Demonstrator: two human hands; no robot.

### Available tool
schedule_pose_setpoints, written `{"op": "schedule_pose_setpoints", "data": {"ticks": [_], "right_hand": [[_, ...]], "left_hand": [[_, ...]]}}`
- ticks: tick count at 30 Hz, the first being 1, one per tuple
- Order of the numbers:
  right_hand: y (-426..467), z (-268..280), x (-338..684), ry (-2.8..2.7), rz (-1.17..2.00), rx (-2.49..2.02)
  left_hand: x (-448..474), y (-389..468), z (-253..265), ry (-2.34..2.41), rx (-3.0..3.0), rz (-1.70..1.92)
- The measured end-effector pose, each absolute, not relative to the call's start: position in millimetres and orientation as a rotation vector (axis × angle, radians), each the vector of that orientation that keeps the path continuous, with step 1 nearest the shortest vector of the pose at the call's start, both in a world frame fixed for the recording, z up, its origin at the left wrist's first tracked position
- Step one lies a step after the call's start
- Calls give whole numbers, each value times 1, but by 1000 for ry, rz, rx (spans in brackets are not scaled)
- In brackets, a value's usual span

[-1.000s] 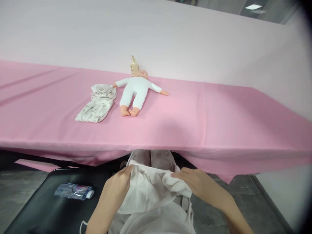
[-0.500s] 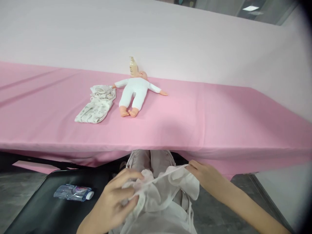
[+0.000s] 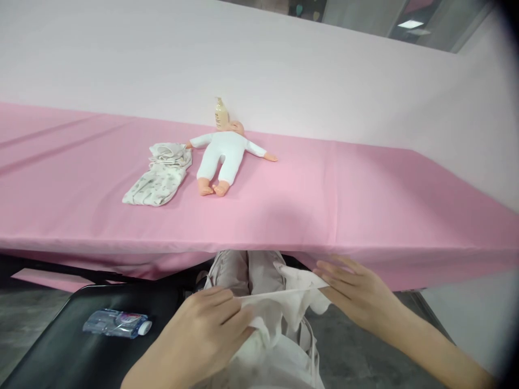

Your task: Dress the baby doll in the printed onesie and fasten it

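Note:
Over my lap, a thin white cloth (image 3: 270,310) is stretched between my two hands, its upper edge pulled nearly straight. My left hand (image 3: 203,329) grips the edge at the left with curled fingers. My right hand (image 3: 352,289) pinches the other end, just below the table's front edge. The cloth's lower folds hang down in front of my clothes, and its full shape is hidden. A baby doll (image 3: 226,154) in a white suit lies on its back on the table, arms spread. Beside it rests a folded, leaf-printed white cloth item (image 3: 159,181).
The pink-covered table (image 3: 377,200) runs across the view against a white wall (image 3: 133,59). A pump bottle (image 3: 221,115) stands behind the doll's head. To my left, a clear plastic bottle (image 3: 115,323) lies on a black chair (image 3: 52,356).
My left hand has closed on the cloth's edge and turned its back towards me. My right hand has shifted slightly to the right and lower, and the cloth's edge is straighter.

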State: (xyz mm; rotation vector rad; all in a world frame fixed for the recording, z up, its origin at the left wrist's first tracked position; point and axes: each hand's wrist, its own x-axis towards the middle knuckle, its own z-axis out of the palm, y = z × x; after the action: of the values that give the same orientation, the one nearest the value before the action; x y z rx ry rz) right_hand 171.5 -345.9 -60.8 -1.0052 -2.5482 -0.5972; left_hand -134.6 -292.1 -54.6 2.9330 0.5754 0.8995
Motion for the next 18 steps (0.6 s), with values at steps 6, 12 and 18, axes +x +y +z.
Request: {"op": "schedule_pose_setpoints", "data": {"ticks": [6,12,18], "right_hand": [[-350,-28,171,-2555,-734,-987],[-360,17,157,-2531,-531,-908],[-331,10,137,-2498,-587,-989]], "left_hand": [[-148,-292,-35,490,3061,1000],[-161,-297,-19,533,3193,1088],[-143,-277,-15,673,3299,1156]]}}
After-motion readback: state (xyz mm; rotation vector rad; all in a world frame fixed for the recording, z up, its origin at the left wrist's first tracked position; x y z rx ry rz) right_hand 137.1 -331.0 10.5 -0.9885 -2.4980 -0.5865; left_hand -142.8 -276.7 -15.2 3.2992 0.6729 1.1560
